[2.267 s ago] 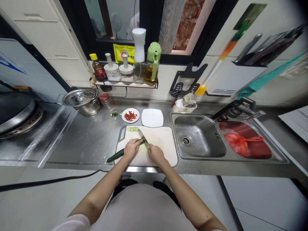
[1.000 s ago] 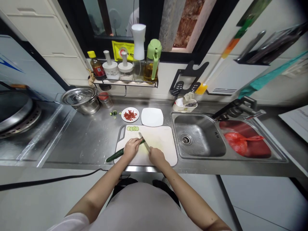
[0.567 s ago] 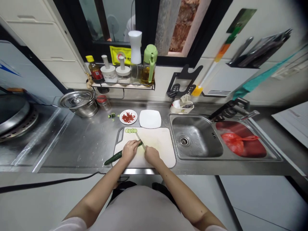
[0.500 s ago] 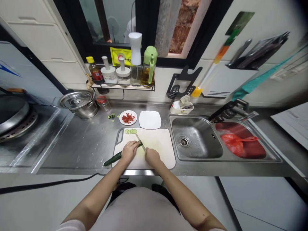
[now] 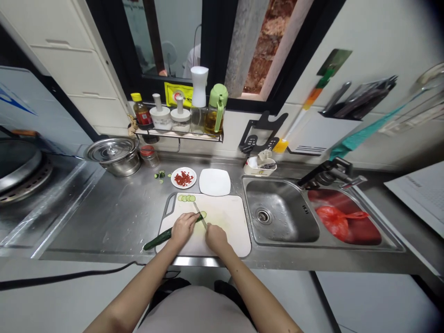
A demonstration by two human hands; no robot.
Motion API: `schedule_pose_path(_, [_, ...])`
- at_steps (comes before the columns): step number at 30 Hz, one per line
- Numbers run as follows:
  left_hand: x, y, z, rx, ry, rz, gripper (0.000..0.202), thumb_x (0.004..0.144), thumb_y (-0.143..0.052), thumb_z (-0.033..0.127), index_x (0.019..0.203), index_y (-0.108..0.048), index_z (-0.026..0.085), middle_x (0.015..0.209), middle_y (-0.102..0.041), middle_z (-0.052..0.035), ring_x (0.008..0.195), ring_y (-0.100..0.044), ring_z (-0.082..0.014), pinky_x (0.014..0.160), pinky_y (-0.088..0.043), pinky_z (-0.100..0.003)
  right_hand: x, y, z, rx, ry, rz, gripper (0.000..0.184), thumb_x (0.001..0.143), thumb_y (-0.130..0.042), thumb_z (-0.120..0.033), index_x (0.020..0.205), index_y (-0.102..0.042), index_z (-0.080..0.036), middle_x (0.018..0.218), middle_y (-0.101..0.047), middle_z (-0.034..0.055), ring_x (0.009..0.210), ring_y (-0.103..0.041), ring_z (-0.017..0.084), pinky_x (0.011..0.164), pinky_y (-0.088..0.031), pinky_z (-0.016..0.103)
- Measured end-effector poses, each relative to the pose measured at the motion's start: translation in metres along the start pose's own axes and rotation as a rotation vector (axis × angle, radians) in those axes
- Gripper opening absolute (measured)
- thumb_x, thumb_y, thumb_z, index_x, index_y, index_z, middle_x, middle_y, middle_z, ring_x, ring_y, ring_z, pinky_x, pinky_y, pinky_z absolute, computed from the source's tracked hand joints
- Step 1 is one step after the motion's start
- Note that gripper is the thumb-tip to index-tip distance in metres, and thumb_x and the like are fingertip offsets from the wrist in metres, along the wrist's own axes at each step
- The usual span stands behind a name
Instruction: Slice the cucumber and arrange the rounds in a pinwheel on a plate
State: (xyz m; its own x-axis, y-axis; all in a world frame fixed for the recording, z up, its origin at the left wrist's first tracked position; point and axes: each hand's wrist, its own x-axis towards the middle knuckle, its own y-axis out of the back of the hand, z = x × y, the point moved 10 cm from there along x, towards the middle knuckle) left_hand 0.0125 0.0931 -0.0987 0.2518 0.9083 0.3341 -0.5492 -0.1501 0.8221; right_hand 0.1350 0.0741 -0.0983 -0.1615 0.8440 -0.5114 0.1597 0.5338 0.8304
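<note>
A dark green cucumber lies slantwise over the left part of the white cutting board, its near end past the board's edge. My left hand is closed around it close to the cut end. In my right hand is the handle of a knife, whose blade stands at the cucumber's cut end. One pale slice sits just right of the blade. Several cucumber slices overlap in a row at the board's far left corner.
Behind the board are a plate of chopped red bits and a white square plate. Cucumber scraps lie beside a red-lidded jar and a steel pot. At right is a sink with a red bag.
A slice now shows on the right side of the blade, separate from the cucumber. My head view has tilted up a little, so the counter appears lower. Both hands keep their grips.
</note>
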Motion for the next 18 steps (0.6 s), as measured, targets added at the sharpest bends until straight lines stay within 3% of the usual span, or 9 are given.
schedule_pose_path(8, [0.001, 0.003, 0.000, -0.025, 0.013, 0.016, 0.029, 0.092, -0.051, 0.019, 0.113, -0.069, 0.027, 0.106, -0.069, -0.0043, 0.093, -0.060, -0.0160, 0.087, -0.051, -0.031, -0.015, -0.008, 0.010, -0.006, -0.036, -0.024, 0.031, 0.092, -0.038, -0.011, 0.114, -0.059, -0.013, 0.101, -0.069, 0.0160, 0.099, -0.066, 0.024, 0.078, -0.046, 0.031])
schedule_pose_path(18, [0.000, 0.002, 0.000, -0.019, 0.004, 0.021, 0.029, 0.092, -0.051, 0.019, 0.113, -0.069, 0.027, 0.105, -0.070, -0.0038, 0.093, -0.061, -0.0162, 0.086, -0.052, -0.031, 0.001, -0.002, 0.003, 0.003, -0.029, 0.003, 0.032, 0.090, -0.037, -0.009, 0.113, -0.059, -0.013, 0.102, -0.069, 0.0148, 0.100, -0.066, 0.024, 0.077, -0.046, 0.030])
